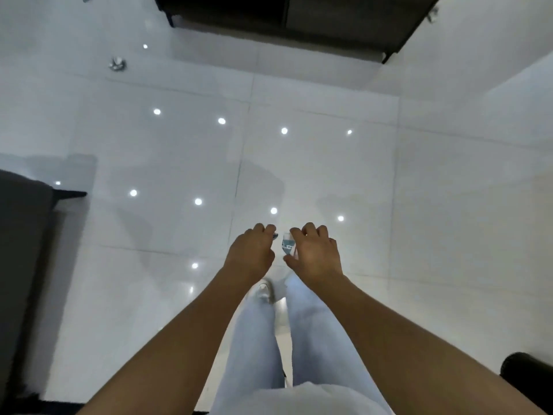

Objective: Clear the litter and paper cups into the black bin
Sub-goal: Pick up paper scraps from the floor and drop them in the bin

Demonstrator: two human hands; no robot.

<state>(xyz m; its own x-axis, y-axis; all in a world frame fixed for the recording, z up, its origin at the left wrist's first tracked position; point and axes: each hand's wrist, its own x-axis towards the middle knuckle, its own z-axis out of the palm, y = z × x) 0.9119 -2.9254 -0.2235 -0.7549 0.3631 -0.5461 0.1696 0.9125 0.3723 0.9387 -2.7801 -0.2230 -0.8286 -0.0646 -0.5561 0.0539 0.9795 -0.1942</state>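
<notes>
Both hands out over glossy white floor.
Right hand pinching paper cup; left hand curled, grip contents unclear. Beyond cup: silvery litter, dark cabinet. Dark sofa leftward.

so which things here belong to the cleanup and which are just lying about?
Job:
- left hand, gripping a small item, mostly hidden
- right hand, holding a blue-and-white paper cup
- crumpled litter on the floor, far left

Lying about:
- dark cabinet at the top
- dark furniture at left
- tiled floor
</notes>
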